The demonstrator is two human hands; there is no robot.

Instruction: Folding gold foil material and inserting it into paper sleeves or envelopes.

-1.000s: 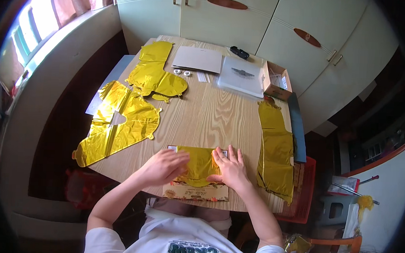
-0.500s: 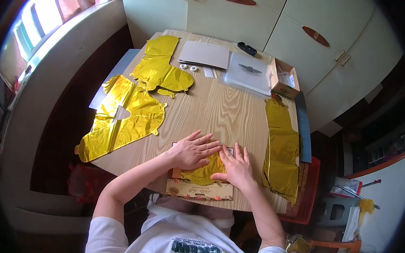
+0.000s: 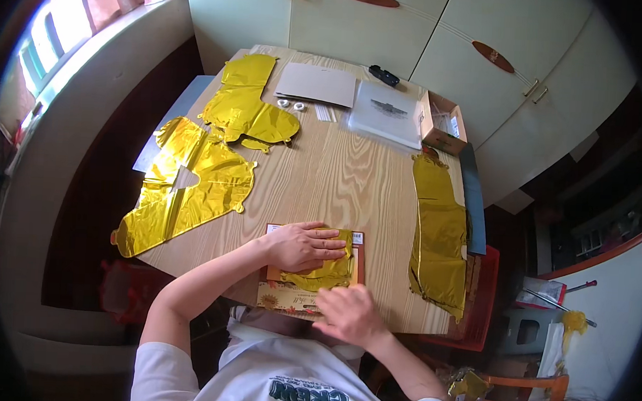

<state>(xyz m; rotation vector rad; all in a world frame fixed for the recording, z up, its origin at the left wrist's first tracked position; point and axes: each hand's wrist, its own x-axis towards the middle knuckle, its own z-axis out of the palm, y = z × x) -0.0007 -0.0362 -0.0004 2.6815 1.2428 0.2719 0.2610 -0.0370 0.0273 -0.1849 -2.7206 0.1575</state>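
Wooden table (image 3: 336, 179) seen from above, person seated at its near edge.

Far left: large gold foil balloon (image 3: 187, 190), flat, deflated, hanging partly over the table's left edge. Just behind it a second gold balloon (image 3: 247, 113), also flat, its lower lobes near the first but I couldn't tell if they touched.

Back centre: grey cardboard sheet (image 3: 316, 84), two small white rings (image 3: 291, 104) just in front of it. To the right a clear plastic bag (image 3: 389, 115) lying flat, a small black object (image 3: 383, 75) behind it, then an open cardboard box (image 3: 441, 123) at the back right corner.

Near edge, centre: folded gold foil piece (image 3: 332, 274) lay on an orange printed card (image 3: 309, 294), which sat at the table's front edge. Left hand (image 3: 300, 247) was flat on top of the foil, palm down, fingers stretched out and close together, pointing right, pressing rather than gripping. Right hand (image 3: 348, 314) was at the foil's near edge over the card, fingers curled under; seen from the back, so couldn't tell whether they pinched the foil or just rested on it.

Right side: long gold balloon strip (image 3: 439, 236) lay flat along the table's right edge, well apart from both hands.
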